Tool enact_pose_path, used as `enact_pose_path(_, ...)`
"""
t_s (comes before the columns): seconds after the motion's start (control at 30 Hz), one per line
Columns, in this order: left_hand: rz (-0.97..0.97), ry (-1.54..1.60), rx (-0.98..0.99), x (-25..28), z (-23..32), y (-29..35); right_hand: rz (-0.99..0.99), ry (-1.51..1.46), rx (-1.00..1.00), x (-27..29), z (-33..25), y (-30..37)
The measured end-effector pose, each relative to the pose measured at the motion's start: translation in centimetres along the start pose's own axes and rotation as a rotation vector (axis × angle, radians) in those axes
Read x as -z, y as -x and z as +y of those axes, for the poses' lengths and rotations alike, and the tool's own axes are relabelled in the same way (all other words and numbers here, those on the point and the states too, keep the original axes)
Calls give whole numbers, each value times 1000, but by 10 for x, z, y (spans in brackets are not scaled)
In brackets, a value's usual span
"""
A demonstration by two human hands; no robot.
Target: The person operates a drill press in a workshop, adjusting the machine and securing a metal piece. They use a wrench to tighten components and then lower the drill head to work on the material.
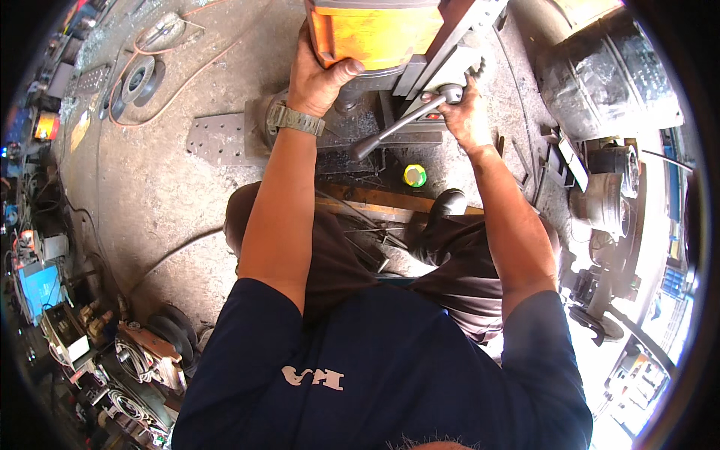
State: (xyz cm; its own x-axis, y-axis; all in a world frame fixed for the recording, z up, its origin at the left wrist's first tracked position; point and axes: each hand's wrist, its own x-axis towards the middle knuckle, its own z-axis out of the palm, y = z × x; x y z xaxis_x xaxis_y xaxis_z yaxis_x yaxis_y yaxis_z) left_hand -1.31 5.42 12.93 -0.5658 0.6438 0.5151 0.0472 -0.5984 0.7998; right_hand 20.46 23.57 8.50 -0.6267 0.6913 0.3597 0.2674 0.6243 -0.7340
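At the top of the head view stands a drill machine with an orange motor housing on a grey upright stand. My left hand wraps the housing's left side, its thumb lying across the lower front edge. My right hand is closed around the hub end of the feed lever, at the stand's right side. The lever slants down to the left and ends in a dark grip. A perforated steel plate extends leftward from under the machine. The drill's cutting end is mostly hidden.
A small yellow-green container sits near my shoe. A large metal drum stands at the right, above metal scraps. Cables and a reel lie on the floor at left. A blue machine and coiled leads crowd the lower left.
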Motion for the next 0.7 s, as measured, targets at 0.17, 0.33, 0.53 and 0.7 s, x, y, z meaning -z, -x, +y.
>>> enact_pose_path(0.17,117,44,-28,-20,12,-5,-7,3,-81,5,-35,2)
enact_pose_path(0.33,131,94,20,-26,17,-11,-87,-4,-146,13,-41,-6)
enact_pose_path(0.53,135,81,18,-35,27,-18,-104,-152,-282,18,-55,0)
enact_pose_path(0.7,76,71,-13,-44,43,-24,-96,-104,-264,20,-41,3)
